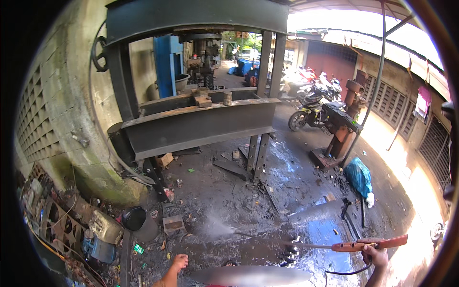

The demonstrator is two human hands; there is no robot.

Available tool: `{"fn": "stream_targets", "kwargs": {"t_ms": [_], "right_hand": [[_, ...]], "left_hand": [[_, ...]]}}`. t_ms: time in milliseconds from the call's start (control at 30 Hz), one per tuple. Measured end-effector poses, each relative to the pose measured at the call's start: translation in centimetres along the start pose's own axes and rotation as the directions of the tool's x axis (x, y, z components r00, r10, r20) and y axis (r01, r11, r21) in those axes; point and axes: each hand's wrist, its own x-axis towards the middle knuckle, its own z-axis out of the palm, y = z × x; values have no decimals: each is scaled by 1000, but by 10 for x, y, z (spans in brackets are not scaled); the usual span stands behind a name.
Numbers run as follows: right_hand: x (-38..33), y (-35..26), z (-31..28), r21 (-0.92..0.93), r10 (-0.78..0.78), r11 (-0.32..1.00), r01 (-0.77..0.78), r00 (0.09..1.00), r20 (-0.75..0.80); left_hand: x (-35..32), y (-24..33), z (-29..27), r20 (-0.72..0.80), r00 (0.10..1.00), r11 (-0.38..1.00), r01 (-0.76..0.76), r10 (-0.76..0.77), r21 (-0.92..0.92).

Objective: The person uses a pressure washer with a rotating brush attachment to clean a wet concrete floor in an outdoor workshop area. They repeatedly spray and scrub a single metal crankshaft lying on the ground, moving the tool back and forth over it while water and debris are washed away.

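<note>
My right hand (376, 255) is closed around a spray gun (356, 246) with a reddish-brown, rifle-like stock, and a dark hose hangs from it. The thin lance points left, and a white water spray (219, 225) shows over the muddy floor. Beneath the lance stands a shiny metal part (292, 251) with several rounded lobes; its kind is unclear. My left hand (180, 262) is curled at the lower middle, with nothing visible in it. Between my hands, a pale oblong shape (251, 276) crosses the lower edge, too blurred to name. Part of a foot (230, 263) shows above it.
A dark steel press frame (201, 129) stands ahead. At left are a black bucket (143, 225), a yellowish jerrycan (106, 226) and scrap by the wall. A blue bag (358, 177), a rusty machine stand (337, 138) and parked motorcycles (315, 103) are to the right.
</note>
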Motion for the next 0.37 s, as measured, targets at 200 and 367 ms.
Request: {"fn": "stream_targets", "kwargs": {"t_ms": [200,367], "right_hand": [[-19,-1,-8,283,-218,944,170,964,150],[-41,-12,-20,337,-442,854,397,894,67]], "left_hand": [[-36,24,-24,-177,982,865,-146,67,-479],[-80,6,-91,-98,974,717,-218,205,-662]]}}
